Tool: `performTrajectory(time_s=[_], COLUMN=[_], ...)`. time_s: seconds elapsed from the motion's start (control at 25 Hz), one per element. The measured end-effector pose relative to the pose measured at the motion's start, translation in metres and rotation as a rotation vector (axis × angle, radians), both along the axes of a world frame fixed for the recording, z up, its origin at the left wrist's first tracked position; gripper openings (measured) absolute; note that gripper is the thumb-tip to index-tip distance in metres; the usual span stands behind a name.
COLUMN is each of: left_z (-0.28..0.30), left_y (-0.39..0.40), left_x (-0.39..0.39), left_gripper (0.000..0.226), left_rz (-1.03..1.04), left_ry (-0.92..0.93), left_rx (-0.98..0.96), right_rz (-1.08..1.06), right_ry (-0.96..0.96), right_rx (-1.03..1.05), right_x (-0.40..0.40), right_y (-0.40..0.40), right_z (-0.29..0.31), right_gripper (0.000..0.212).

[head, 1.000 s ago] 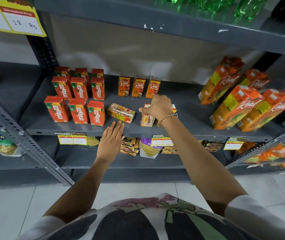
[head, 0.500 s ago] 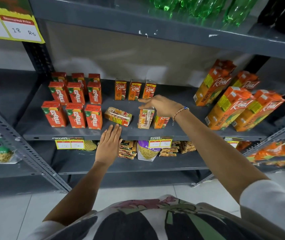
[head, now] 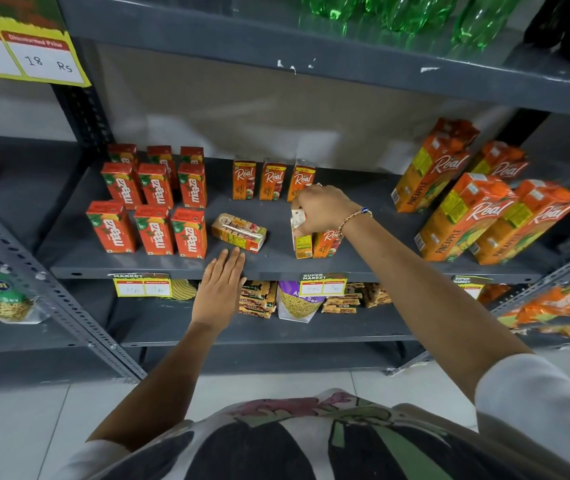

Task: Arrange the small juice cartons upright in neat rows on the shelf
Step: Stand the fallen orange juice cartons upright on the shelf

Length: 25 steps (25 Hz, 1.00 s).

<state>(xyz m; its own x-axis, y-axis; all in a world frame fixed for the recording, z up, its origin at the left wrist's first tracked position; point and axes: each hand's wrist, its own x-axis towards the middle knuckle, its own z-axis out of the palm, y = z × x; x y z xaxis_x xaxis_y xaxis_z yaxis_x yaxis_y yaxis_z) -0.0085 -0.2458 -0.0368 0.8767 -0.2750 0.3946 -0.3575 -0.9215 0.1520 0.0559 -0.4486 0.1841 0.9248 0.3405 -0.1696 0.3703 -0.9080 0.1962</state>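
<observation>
On the grey shelf (head: 158, 263), several red Maaza cartons (head: 153, 230) stand upright in rows at the left. Three small orange Real cartons (head: 273, 181) stand in a row at the back. One small carton (head: 238, 233) lies on its side near the front edge. My right hand (head: 325, 207) grips the top of an upright small carton (head: 302, 242), with another small Real carton (head: 326, 243) standing right beside it. My left hand (head: 222, 289) rests flat, fingers together, on the shelf's front edge just below the lying carton, holding nothing.
Large pineapple Real cartons (head: 463, 216) lean at the shelf's right. Green bottles (head: 408, 12) stand on the shelf above. Snack packets (head: 297, 299) fill the shelf below. Price tags (head: 323, 284) hang on the front edge. A slotted upright (head: 51, 292) runs at the left.
My right hand has closed around the top of the upright small carton by the front. The left hand has stayed on the shelf edge.
</observation>
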Motion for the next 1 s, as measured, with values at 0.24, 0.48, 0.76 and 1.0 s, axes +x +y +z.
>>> performTrajectory(time_s=[0.24,0.48,0.76,1.0], left_z=[0.0,-0.001,0.001,0.0], left_y=[0.0,0.0,0.0,0.001], left_x=[0.0,0.0,0.0,0.001], left_gripper=[0.051,0.051,0.052,0.052], left_rz=[-0.005,-0.002,0.006,0.006], left_ry=[-0.019,-0.025,-0.017,-0.013], left_rx=[0.007,0.009,0.022,0.026], right_rz=[-0.173,-0.351,-0.465,-0.462], right_ry=[-0.038,-0.064,-0.132,-0.139], right_rx=[0.083,0.155,0.218,0.21], right_x=[0.0,0.0,-0.003,-0.005], right_y=[0.015,0.017,0.019,0.023], right_z=[0.006,0.001,-0.001,-0.005], right_gripper=[0.044,0.042,0.035,0.039])
